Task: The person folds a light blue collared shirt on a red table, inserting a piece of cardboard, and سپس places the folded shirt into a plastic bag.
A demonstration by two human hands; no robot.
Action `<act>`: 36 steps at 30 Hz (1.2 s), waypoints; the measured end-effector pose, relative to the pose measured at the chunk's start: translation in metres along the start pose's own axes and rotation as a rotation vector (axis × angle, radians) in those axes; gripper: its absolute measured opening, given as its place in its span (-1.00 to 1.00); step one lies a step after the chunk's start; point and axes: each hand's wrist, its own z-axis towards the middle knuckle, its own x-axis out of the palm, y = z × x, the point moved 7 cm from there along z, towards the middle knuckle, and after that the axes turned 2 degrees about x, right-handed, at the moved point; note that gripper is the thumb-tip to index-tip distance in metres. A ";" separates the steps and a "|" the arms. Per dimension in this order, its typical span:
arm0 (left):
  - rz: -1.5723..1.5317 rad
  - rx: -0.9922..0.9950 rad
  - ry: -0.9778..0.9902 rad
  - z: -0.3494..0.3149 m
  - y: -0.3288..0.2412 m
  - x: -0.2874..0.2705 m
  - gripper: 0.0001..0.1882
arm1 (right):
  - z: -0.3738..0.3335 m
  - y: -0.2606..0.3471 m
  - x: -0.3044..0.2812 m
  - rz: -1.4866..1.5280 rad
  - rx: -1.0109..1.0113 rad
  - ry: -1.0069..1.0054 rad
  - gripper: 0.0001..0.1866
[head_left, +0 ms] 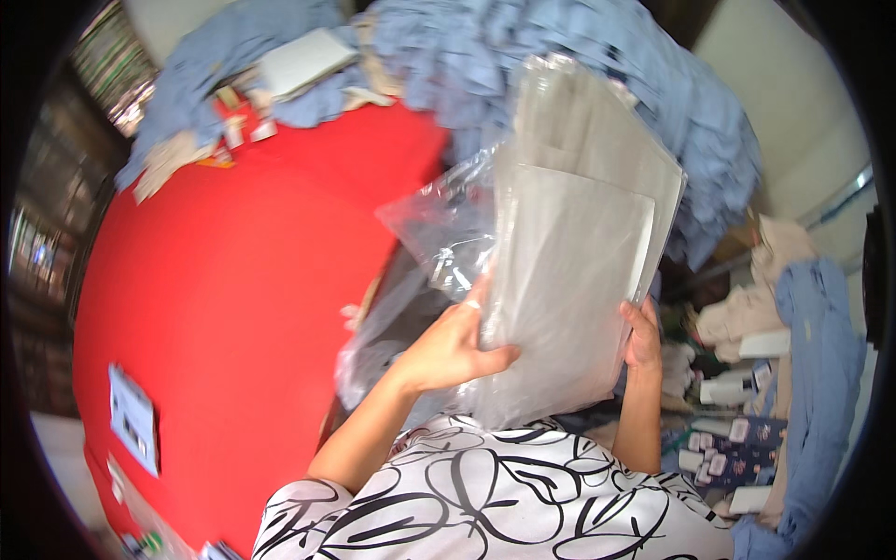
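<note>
Both my hands hold a stack of clear plastic bags (569, 271) upright in front of my chest. My left hand (453, 345) grips the stack's left edge, thumb across the front and fingers behind. At the right edge, my right hand (641, 334) pinches it, its thumb on the near side and the other fingers mostly hidden. Pale flat sheets or bags show through the plastic, with a smaller one in front of a larger one. A loose crinkled clear plastic wrapper (448, 229) spreads out to the left of the stack, behind my left hand.
A red-covered table (233, 308) fills the left, with a folded blue garment (134, 420) near its left edge. Heaped blue garments (429, 56) line the far side, a white flat pack (306, 63) on top. At right, shelves hold beige cloth (737, 313) and tagged folded items (737, 448).
</note>
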 end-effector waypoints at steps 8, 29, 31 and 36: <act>-0.236 -0.068 -0.849 -0.282 0.022 -0.152 0.12 | -0.004 -0.058 0.354 -0.194 0.093 0.772 -0.24; -0.628 -0.186 -1.655 -0.519 0.106 -0.100 -0.22 | -0.155 -0.252 0.597 -0.696 0.360 1.463 -0.29; -0.521 -0.176 -1.654 -0.510 0.083 -0.124 -0.18 | -0.132 -0.250 0.604 -0.535 0.405 1.470 -0.29; -0.107 -0.166 -1.618 -0.483 0.022 -0.189 -0.07 | -0.098 -0.188 0.643 -0.255 0.359 1.408 -0.20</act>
